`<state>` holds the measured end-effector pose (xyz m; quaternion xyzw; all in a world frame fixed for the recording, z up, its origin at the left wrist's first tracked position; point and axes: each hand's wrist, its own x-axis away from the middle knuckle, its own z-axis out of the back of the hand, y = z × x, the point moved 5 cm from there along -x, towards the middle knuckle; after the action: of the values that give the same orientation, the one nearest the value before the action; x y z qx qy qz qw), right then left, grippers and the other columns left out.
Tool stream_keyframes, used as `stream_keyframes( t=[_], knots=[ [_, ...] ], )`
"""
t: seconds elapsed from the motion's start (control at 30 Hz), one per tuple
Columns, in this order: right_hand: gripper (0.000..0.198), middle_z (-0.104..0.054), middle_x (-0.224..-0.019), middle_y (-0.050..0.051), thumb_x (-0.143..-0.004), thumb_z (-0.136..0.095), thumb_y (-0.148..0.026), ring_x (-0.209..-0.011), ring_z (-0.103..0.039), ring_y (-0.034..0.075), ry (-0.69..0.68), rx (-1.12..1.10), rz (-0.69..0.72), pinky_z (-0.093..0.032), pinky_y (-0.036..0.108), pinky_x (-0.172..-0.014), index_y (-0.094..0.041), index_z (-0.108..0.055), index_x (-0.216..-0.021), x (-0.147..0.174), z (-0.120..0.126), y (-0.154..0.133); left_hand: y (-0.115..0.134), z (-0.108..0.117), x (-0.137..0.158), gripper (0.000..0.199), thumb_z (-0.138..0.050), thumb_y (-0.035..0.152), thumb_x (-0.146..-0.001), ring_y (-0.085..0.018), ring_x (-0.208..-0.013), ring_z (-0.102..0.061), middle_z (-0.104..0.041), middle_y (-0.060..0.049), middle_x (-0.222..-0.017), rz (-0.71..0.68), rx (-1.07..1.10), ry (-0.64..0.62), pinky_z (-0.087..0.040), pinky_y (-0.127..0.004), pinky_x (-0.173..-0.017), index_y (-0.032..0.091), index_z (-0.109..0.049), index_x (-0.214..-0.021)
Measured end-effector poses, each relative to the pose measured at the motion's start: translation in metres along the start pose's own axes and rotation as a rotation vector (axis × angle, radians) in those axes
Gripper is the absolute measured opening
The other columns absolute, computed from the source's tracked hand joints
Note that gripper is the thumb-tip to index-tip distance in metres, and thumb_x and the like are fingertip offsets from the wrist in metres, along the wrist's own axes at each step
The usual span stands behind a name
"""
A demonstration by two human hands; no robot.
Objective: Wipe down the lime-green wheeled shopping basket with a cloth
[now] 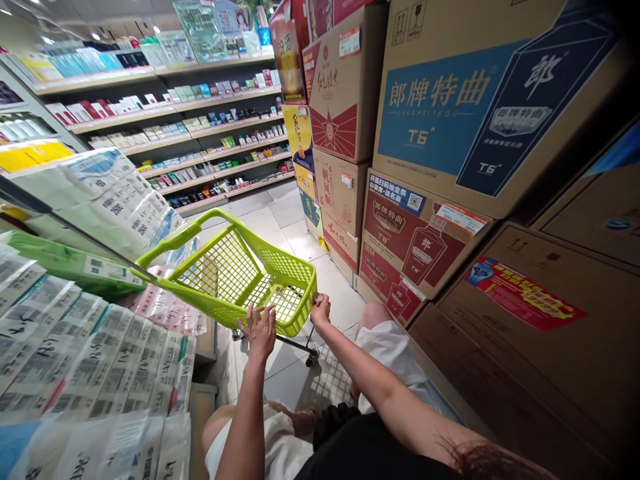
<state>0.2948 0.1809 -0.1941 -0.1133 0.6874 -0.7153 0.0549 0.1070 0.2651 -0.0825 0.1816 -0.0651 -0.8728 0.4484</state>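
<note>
A lime-green plastic shopping cart stands tilted in the aisle ahead of me, its mesh basket holding nothing I can see. My left hand lies against the near side of the basket with its fingers stretched and apart. At the basket's right-hand corner, my right hand is closed, fingers curled on the cart's edge. The cart's handle points away to the left. Below the basket, a dark wheel rests on the tiles.
Stacked cardboard liquor cartons line my right side closely. To my left are piles of plastic-wrapped paper packs and a green pack. Shelves of small boxed goods stand at the back, beyond the tiled floor.
</note>
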Motion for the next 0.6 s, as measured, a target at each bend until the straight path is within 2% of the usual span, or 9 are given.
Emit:
stream_keyframes(
  t=[0.07, 0.2, 0.23, 0.33, 0.4, 0.43, 0.53, 0.6],
  knots=[
    [0.028, -0.059, -0.097, 0.006, -0.070, -0.050, -0.014, -0.093, -0.054, 0.021, -0.004, -0.010, 0.030, -0.045, 0.031, -0.087, -0.021, -0.057, -0.096, 0.001, -0.002, -0.004, -0.002, -0.006, 0.001, 0.045, -0.030, 0.041, -0.104, -0.027, -0.151, -0.024, -0.060, -0.011, -0.132, 0.022, -0.014, -0.019, -0.001, -0.065, -0.123, 0.027, -0.066, -0.126],
    [0.038, -0.056, -0.121, 0.010, -0.074, -0.049, -0.013, -0.113, -0.053, 0.022, -0.013, -0.035, 0.229, -0.043, 0.033, -0.099, -0.023, -0.056, -0.110, 0.000, -0.007, -0.026, 0.007, -0.008, 0.002, 0.043, -0.031, 0.041, -0.103, -0.028, -0.150, -0.025, -0.060, -0.011, -0.131, 0.031, -0.037, -0.048, -0.004, -0.068, -0.121, 0.028, -0.065, -0.127],
    [0.039, -0.056, -0.121, 0.010, -0.075, -0.049, -0.013, -0.112, -0.054, 0.021, -0.005, -0.029, 0.215, -0.043, 0.033, -0.099, -0.023, -0.055, -0.112, -0.002, -0.007, -0.026, 0.010, -0.008, 0.001, 0.043, -0.031, 0.041, -0.103, -0.028, -0.150, -0.024, -0.060, -0.011, -0.132, 0.035, -0.034, -0.053, -0.004, -0.068, -0.121, 0.028, -0.064, -0.127],
    [0.036, -0.059, -0.105, 0.007, -0.073, -0.050, -0.012, -0.098, -0.056, 0.020, 0.001, 0.024, 0.008, -0.046, 0.030, -0.089, -0.021, -0.054, -0.107, -0.010, -0.004, -0.012, 0.015, -0.007, 0.000, 0.044, -0.030, 0.043, -0.103, -0.028, -0.150, -0.022, -0.059, -0.012, -0.132, 0.043, -0.026, -0.064, -0.005, -0.067, -0.121, 0.027, -0.063, -0.128],
    [0.032, -0.059, -0.097, 0.005, -0.072, -0.051, -0.013, -0.091, -0.055, 0.019, -0.023, 0.050, -0.067, -0.046, 0.029, -0.085, -0.020, -0.054, -0.102, -0.013, -0.003, -0.007, 0.018, -0.009, -0.001, 0.046, -0.029, 0.044, -0.103, -0.028, -0.150, -0.021, -0.059, -0.012, -0.132, 0.043, -0.030, -0.064, -0.005, -0.065, -0.122, 0.026, -0.063, -0.129],
    [0.031, -0.060, -0.098, 0.006, -0.072, -0.052, -0.013, -0.092, -0.055, 0.019, -0.032, 0.048, -0.042, -0.046, 0.029, -0.086, -0.021, -0.055, -0.102, -0.015, -0.002, -0.009, 0.019, -0.010, -0.001, 0.047, -0.028, 0.044, -0.103, -0.028, -0.150, -0.022, -0.059, -0.012, -0.132, 0.038, -0.035, -0.062, -0.006, -0.065, -0.122, 0.026, -0.062, -0.129],
    [0.036, -0.059, -0.114, 0.008, -0.075, -0.051, -0.015, -0.105, -0.055, 0.020, -0.049, 0.004, 0.178, -0.045, 0.030, -0.094, -0.023, -0.057, -0.110, -0.015, -0.003, -0.025, 0.023, -0.014, -0.003, 0.050, -0.027, 0.046, -0.103, -0.029, -0.148, -0.025, -0.059, -0.014, -0.132, 0.020, -0.062, -0.046, -0.008, -0.064, -0.123, 0.025, -0.062, -0.132],
    [0.038, -0.059, -0.117, 0.009, -0.075, -0.050, -0.016, -0.107, -0.055, 0.019, -0.037, -0.031, 0.265, -0.044, 0.032, -0.096, -0.023, -0.056, -0.112, -0.012, -0.001, -0.029, 0.026, -0.015, -0.004, 0.052, -0.025, 0.046, -0.103, -0.029, -0.148, -0.027, -0.059, -0.014, -0.133, 0.012, -0.079, -0.039, -0.010, -0.063, -0.123, 0.025, -0.062, -0.133]
  ],
)
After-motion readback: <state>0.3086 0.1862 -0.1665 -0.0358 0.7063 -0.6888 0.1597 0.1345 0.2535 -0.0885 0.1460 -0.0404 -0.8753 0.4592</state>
